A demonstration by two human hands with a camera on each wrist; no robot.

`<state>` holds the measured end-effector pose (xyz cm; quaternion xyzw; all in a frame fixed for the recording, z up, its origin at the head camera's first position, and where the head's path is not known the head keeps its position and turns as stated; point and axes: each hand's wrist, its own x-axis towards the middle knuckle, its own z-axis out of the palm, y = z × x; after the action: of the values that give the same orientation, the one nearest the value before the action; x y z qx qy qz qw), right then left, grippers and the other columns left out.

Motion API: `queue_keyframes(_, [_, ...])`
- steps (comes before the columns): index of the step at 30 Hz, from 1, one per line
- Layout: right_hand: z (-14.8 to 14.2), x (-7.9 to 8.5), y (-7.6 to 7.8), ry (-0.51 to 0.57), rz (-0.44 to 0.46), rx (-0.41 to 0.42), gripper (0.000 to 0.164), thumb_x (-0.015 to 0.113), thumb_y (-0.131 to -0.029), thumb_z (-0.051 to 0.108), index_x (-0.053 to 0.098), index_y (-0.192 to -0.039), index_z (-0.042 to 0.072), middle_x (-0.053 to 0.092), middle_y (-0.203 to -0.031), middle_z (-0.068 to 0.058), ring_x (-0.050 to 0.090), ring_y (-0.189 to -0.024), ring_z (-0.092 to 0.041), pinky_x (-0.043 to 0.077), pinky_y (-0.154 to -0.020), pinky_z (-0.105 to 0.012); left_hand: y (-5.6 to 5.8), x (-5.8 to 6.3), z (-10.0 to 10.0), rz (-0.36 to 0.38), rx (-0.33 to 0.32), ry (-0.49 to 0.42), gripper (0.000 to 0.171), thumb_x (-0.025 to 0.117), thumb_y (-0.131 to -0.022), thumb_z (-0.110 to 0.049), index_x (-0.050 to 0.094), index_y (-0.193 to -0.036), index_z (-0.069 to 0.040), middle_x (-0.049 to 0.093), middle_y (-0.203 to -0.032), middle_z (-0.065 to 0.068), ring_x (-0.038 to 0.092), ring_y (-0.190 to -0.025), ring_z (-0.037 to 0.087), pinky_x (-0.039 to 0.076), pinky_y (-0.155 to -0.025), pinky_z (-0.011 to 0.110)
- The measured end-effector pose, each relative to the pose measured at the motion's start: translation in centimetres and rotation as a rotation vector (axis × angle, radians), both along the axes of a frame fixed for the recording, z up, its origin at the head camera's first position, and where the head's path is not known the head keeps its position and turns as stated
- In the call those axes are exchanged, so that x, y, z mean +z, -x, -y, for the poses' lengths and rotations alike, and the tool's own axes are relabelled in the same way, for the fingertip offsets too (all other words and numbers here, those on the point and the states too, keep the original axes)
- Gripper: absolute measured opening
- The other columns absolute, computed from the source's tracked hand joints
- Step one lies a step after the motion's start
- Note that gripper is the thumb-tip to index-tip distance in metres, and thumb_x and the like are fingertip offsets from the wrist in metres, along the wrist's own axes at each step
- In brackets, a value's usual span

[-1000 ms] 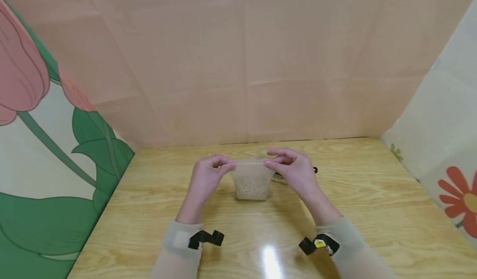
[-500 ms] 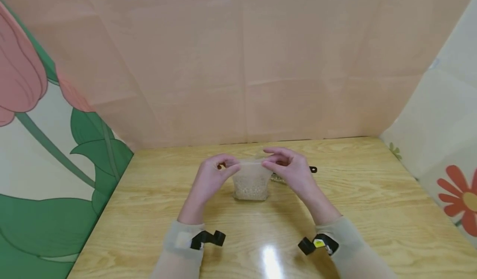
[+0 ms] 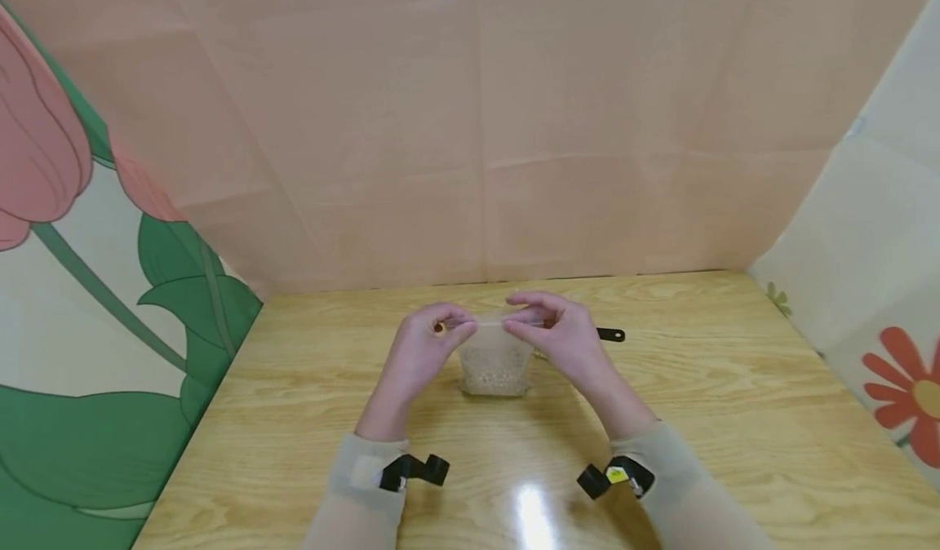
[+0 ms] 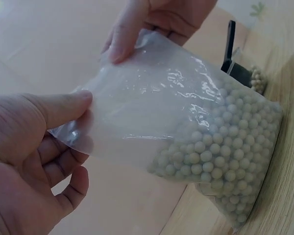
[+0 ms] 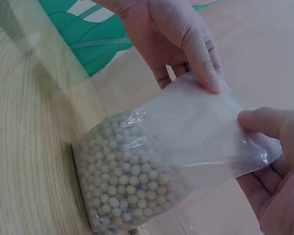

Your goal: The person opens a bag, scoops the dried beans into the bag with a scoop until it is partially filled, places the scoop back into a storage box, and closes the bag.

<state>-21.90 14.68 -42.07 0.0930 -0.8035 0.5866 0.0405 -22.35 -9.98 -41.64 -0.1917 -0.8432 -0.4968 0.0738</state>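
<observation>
A clear plastic bag (image 3: 495, 362), its lower part filled with small round beige beads (image 4: 230, 152), stands upright on the wooden table. My left hand (image 3: 429, 342) pinches the bag's top edge at the left between thumb and fingers. At the right part of the same edge, my right hand (image 3: 561, 334) pinches the plastic with its thumb and index finger. Both wrist views show the top edge drawn flat between the two thumbs, with the upper half of the bag holding no beads. In the right wrist view the bag's bottom (image 5: 83, 186) rests on the tabletop.
Behind the right hand lies a black scoop, its handle (image 3: 611, 334) pointing right. Beside the scoop head (image 4: 240, 73) are more beads (image 4: 257, 81). A pink backdrop (image 3: 477, 126) rises at the table's (image 3: 734, 387) far edge, with flower-printed panels left and right.
My right hand has slid left along the bag's top edge, showing more of the black handle. The left hand has shifted slightly right, and the bag stays in place.
</observation>
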Motion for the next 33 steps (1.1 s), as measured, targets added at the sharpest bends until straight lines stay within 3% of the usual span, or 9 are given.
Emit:
queue_keyframes(5, [-0.1, 0.1, 0.3, -0.04, 0.003, -0.017, 0.034, 0.09, -0.096, 0.03, 0.081, -0.127, 0.018, 0.084, -0.104, 0.0, 0.073, -0.095, -0.026, 0.054, -0.072, -0.029, 0.1, -0.2, 0.1, 0.018, 0.011, -0.018, 0.011, 0.079, -0.105, -0.026, 0.083, -0.11, -0.017, 0.079, -0.105, -0.007, 0.07, -0.102, 0.016, 0.055, -0.099, 0.047])
queue_keyframes(11, [-0.6, 0.6, 0.5, -0.088, 0.071, -0.015, 0.038, 0.09, -0.095, 0.034, 0.081, -0.13, 0.023, 0.083, -0.104, 0.002, 0.074, -0.095, -0.023, 0.051, -0.07, -0.029, 0.1, -0.2, 0.9, 0.057, 0.067, -0.048, 0.008, 0.081, -0.103, -0.024, 0.084, -0.107, -0.019, 0.077, -0.1, -0.009, 0.068, -0.096, 0.016, 0.056, -0.094, 0.044])
queue_keyframes(16, [-0.4, 1.5, 0.8, -0.212, 0.028, 0.07, 0.04, 0.092, -0.094, 0.034, 0.081, -0.131, 0.022, 0.081, -0.12, 0.001, 0.076, -0.111, -0.022, 0.061, -0.087, -0.04, 0.2, -0.3, 1.3, 0.024, 0.057, -0.045, 0.007, 0.08, -0.103, -0.022, 0.084, -0.105, -0.016, 0.077, -0.1, -0.006, 0.068, -0.095, 0.017, 0.055, -0.096, 0.045])
queue_keyframes(20, [0.4, 2.4, 1.1, -0.327, -0.028, 0.131, 0.04, 0.092, -0.093, 0.038, 0.082, -0.128, 0.021, 0.078, -0.128, 0.002, 0.073, -0.12, -0.023, 0.061, -0.097, -0.049, 0.1, -0.2, 1.3, 0.031, 0.074, -0.055, 0.006, 0.081, -0.102, -0.022, 0.084, -0.102, -0.017, 0.077, -0.099, -0.006, 0.068, -0.094, 0.017, 0.054, -0.096, 0.045])
queue_keyframes(24, [1.0, 2.8, 1.6, -0.375, -0.013, 0.15, 0.035, 0.09, -0.095, 0.038, 0.083, -0.124, 0.021, 0.078, -0.124, 0.003, 0.072, -0.116, -0.023, 0.061, -0.095, -0.049, 0.1, -0.2, 1.2, 0.038, 0.076, -0.056, 0.005, 0.081, -0.102, -0.021, 0.084, -0.101, -0.017, 0.077, -0.097, -0.006, 0.067, -0.093, 0.017, 0.054, -0.095, 0.045])
queue_keyframes(33, [1.5, 3.0, 1.9, -0.348, 0.054, 0.149, 0.008, 0.088, -0.098, 0.031, 0.086, -0.098, 0.024, 0.078, -0.103, 0.005, 0.074, -0.1, -0.018, 0.06, -0.09, -0.047, 0.0, -0.2, 1.2, 0.038, 0.067, -0.05, 0.006, 0.081, -0.103, -0.022, 0.084, -0.102, -0.017, 0.076, -0.097, -0.006, 0.067, -0.093, 0.017, 0.054, -0.096, 0.045])
